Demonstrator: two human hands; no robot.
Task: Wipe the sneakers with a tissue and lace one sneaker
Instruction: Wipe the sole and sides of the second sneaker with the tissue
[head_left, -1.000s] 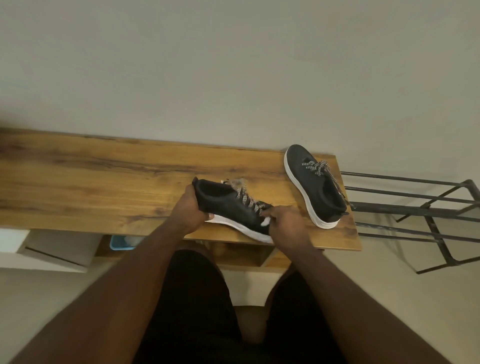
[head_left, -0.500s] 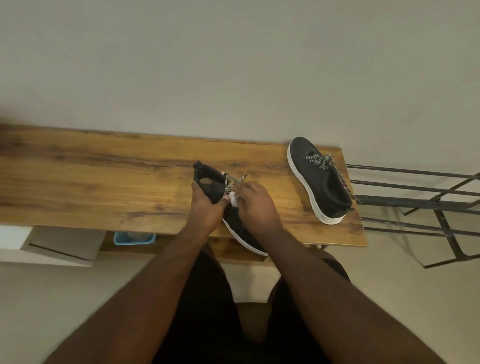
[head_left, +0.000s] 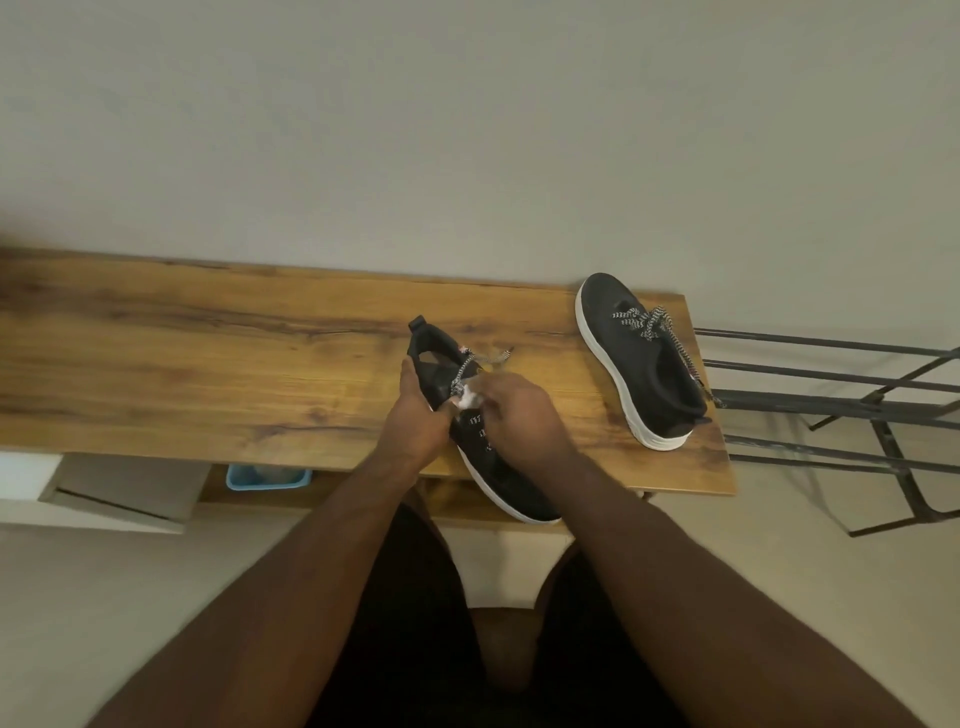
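Note:
A black sneaker (head_left: 493, 467) with a white sole lies over the front edge of the wooden table (head_left: 208, 364), heel away from me, toe hanging off. My left hand (head_left: 418, 415) grips its side near the collar. My right hand (head_left: 519, 410) presses a small white tissue (head_left: 470, 397) against the tongue by the black-and-white lace (head_left: 467, 369). A second black sneaker (head_left: 639, 364), laced, rests on its sole at the table's right end, apart from both hands.
A dark metal rack (head_left: 841, 410) stands right of the table. Below the tabletop sit a blue bin (head_left: 267, 475) and a white open drawer (head_left: 119, 491). A plain wall rises behind. My legs are beneath the table's front edge.
The sneaker has been turned from lying sideways to pointing heel away. My right hand moved from its toe up to the tongue with the tissue. The far sneaker stayed put.

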